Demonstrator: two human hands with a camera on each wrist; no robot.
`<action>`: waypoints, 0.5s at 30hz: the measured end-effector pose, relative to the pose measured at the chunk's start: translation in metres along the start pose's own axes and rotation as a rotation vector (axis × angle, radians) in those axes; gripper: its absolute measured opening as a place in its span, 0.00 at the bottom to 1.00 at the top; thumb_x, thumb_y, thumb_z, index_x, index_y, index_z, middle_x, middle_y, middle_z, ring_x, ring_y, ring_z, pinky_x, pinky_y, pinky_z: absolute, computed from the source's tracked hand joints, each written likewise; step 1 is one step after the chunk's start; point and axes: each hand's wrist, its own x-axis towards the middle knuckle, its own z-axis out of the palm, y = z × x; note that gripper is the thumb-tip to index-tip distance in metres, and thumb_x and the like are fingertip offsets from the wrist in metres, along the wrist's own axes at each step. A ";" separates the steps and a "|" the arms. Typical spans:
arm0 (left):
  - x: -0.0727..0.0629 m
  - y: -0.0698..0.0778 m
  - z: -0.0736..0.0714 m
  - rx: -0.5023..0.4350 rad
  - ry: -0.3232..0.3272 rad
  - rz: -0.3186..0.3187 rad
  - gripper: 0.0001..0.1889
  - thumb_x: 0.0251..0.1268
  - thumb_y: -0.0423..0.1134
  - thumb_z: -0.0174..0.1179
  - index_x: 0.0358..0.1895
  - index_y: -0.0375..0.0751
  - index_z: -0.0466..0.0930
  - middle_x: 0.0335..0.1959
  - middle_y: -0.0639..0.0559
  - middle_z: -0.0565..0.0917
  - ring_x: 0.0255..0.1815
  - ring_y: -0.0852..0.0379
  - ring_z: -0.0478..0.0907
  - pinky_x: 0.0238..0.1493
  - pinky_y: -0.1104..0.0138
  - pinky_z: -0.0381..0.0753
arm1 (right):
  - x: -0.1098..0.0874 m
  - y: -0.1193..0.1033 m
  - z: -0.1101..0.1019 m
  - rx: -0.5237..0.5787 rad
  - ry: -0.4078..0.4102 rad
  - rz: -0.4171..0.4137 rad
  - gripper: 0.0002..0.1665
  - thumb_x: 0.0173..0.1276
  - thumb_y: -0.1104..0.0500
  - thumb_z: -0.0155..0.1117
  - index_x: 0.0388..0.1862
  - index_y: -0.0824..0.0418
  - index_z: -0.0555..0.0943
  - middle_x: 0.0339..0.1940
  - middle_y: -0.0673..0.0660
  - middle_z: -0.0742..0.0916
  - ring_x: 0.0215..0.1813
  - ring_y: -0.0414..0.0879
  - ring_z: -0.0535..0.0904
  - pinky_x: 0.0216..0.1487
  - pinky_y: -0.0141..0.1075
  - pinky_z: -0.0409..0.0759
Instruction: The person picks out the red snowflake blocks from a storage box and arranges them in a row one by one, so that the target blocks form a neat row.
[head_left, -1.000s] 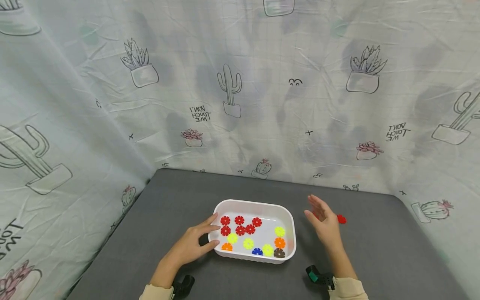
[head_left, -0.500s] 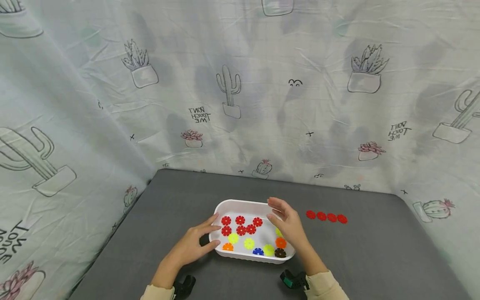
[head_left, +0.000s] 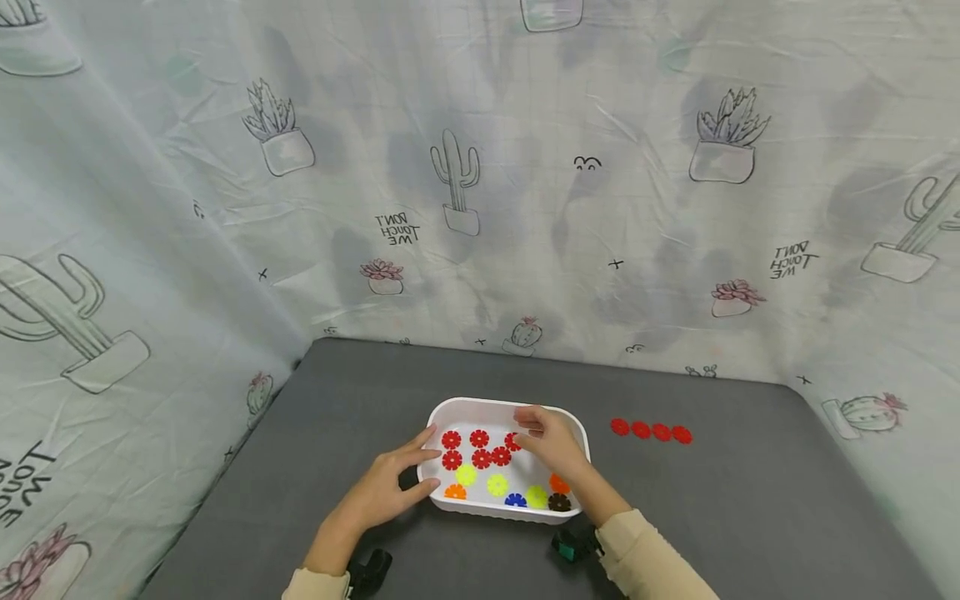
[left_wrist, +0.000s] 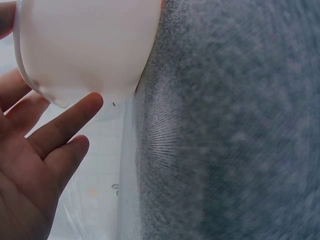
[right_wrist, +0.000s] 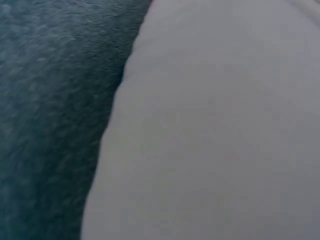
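Note:
A white plastic tray (head_left: 495,515) holds notched plastic discs, several of them red, such as one red disc (head_left: 479,438). My left hand (head_left: 378,487) grips the tray's left rim, thumb and fingertips over the edge. In the left wrist view, two fingers of the left hand (left_wrist: 35,165) stay outside the tray's wall (left_wrist: 90,45). Over the tray's right half hovers my right hand (head_left: 557,446), fingers loosely extended and thumb apart. Its thumb tip is near a red disc (head_left: 512,444), partly covered by the hand. The right wrist view shows only the pale tray wall (right_wrist: 200,130) up close.
Four-sided notches aside, a row of several red discs (head_left: 651,431) lies on the grey table (head_left: 750,500) right of the tray. Yellow (head_left: 497,484), orange (head_left: 455,492), blue (head_left: 515,500) and dark brown discs (head_left: 558,502) lie in the tray's front part. A printed curtain (head_left: 555,208) hangs behind.
My right hand has moved left from the row of red discs on the table to above the tray, uncovering that row. The left hand has stayed on the rim.

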 end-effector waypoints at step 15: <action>0.000 0.000 0.000 0.002 -0.010 -0.015 0.23 0.60 0.48 0.63 0.57 0.42 0.79 0.72 0.50 0.64 0.70 0.48 0.65 0.63 0.45 0.68 | 0.006 0.004 0.009 -0.122 -0.064 0.134 0.23 0.55 0.72 0.67 0.52 0.67 0.79 0.51 0.62 0.84 0.54 0.56 0.79 0.57 0.49 0.77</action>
